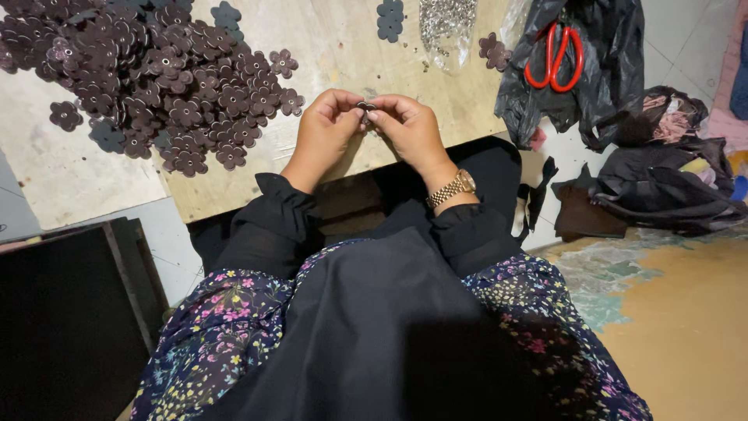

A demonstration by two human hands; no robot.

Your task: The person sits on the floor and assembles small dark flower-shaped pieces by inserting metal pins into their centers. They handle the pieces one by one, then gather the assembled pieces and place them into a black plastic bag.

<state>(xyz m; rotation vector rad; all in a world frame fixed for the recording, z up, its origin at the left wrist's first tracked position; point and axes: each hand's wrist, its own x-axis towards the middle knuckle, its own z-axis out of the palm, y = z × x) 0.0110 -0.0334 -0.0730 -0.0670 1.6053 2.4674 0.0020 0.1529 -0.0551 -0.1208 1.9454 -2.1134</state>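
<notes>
A: Entry, head view. Largest first: your wooden surface (327, 47) lies on the floor ahead of your lap. What covers it?

B: On your left, a big heap of dark brown flower pieces (156, 78), many with a pale dot at the centre, so you look to have a good number fitted already. That is a judgement; I cannot check each one.

A: And the rest?

B: A black plastic bag (600, 70) at your far right with red-handled scissors (555, 58) on it. A clear bag of small metal parts (446, 23) at the top, a few greyer flowers (389, 19) beside it. Those loose parts suggest more work is left.

A: Now your hands.

B: Your left hand (326, 129) and right hand (411, 131) meet over the near edge of the surface, fingers pinched narrow. Between the fingertips you hold one small flower piece (365, 106), above the wood, well apart from the heap. It looks mid-assembly, not yet laid down.
</notes>
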